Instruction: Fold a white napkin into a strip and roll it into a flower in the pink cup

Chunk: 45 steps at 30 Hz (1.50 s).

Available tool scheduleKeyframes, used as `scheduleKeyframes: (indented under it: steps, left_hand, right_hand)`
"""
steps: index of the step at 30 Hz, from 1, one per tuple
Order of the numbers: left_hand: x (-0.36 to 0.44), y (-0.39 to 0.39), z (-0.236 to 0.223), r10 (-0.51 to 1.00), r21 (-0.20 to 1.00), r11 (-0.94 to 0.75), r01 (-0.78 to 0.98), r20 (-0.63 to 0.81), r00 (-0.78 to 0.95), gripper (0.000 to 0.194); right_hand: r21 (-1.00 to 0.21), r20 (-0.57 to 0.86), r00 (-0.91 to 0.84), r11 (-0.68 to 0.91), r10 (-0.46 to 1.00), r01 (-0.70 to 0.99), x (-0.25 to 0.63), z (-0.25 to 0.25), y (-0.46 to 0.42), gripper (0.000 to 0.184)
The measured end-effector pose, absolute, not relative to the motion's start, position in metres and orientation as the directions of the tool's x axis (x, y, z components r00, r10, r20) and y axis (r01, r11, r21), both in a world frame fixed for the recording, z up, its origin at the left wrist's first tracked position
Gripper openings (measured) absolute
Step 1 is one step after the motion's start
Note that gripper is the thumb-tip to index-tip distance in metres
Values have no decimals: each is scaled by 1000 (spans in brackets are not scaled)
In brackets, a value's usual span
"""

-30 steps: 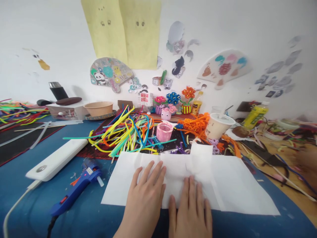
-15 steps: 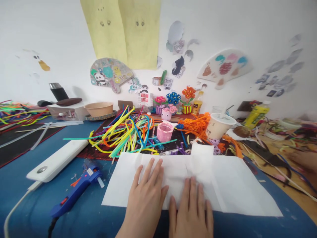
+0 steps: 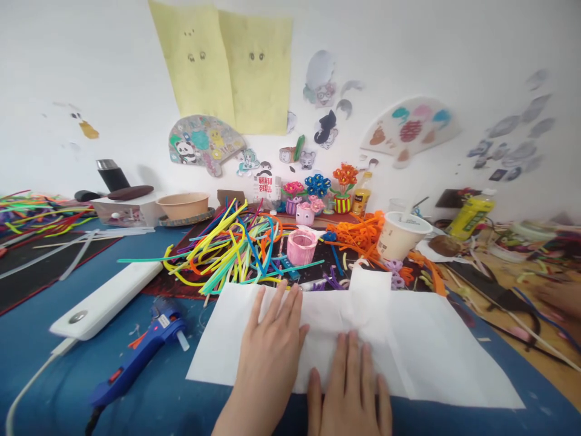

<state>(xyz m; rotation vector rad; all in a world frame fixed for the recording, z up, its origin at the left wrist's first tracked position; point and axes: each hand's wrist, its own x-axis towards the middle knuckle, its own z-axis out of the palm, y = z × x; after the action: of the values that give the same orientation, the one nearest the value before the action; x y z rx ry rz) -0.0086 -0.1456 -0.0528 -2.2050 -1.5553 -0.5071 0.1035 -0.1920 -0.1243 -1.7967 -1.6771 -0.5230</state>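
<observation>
A wide sheet of white paper (image 3: 436, 345) with creases lies along the front of the blue table, one flap at its upper edge folded up. My left hand (image 3: 272, 345) lies flat on its left half, fingers stretched away from me. Lower and to the right, my right hand (image 3: 351, 387) rests on the paper's near edge with its fingers straight and slightly apart. Neither hand grips anything. Just beyond the paper stand a small pink pot (image 3: 302, 247) and a heap of colourful pipe cleaners (image 3: 231, 248).
A blue glue gun (image 3: 140, 351) and a white power strip (image 3: 104, 303) lie at the left. Behind the paper are orange pipe cleaners (image 3: 358, 233), a lidded cup (image 3: 402, 236) and pipe-cleaner flowers (image 3: 345, 178). Another person's hand (image 3: 558, 297) shows at the right edge.
The whole view has shifted slightly, with the scene sitting a little lower. Both hands stay flat on the paper in nearly the same places.
</observation>
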Motion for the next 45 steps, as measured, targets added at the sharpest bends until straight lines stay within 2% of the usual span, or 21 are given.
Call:
scheduleKeyframes:
  steps: [6, 14, 19, 21, 26, 33, 35, 39, 45]
  left_hand:
    - [-18, -156, -42, 796, -153, -232, 961, 538, 278, 41]
    - [-11, -142, -55, 802, -130, -346, 929, 473, 365, 45]
    - [-22, -156, -45, 767, -151, -279, 948, 559, 315, 43]
    - [-23, -162, -45, 754, -168, -312, 935, 555, 352, 42]
    - [-22, -169, -54, 765, -168, -442, 881, 442, 468, 45]
    - [-30, -181, -55, 685, -255, -459, 851, 509, 522, 48]
    - [-31, -185, -55, 677, -275, -440, 855, 524, 517, 50]
    - [-31, -190, -57, 639, -308, -462, 832, 535, 553, 49]
    - [-35, -196, -68, 588, -345, -452, 823, 578, 565, 48]
  right_hand:
    - [-200, 685, 132, 10, 716, 980, 103, -124, -191, 75]
    - [-178, 669, 110, 15, 735, 984, 104, -122, -192, 75]
    - [-189, 658, 120, 9, 743, 982, 104, -122, -192, 75]
    - [-184, 649, 112, 13, 752, 983, 104, -123, -193, 76]
    - [-170, 660, 99, 20, 744, 985, 105, -125, -193, 78]
    - [-200, 676, 127, 14, 726, 980, 119, -122, -193, 73]
    - [-178, 688, 63, 84, 722, 980, 128, -118, -189, 69]
    - [-47, 695, -239, 375, 678, 926, 135, -105, -168, 59]
    - [13, 547, -447, 526, 708, 850, 121, -90, -137, 49]
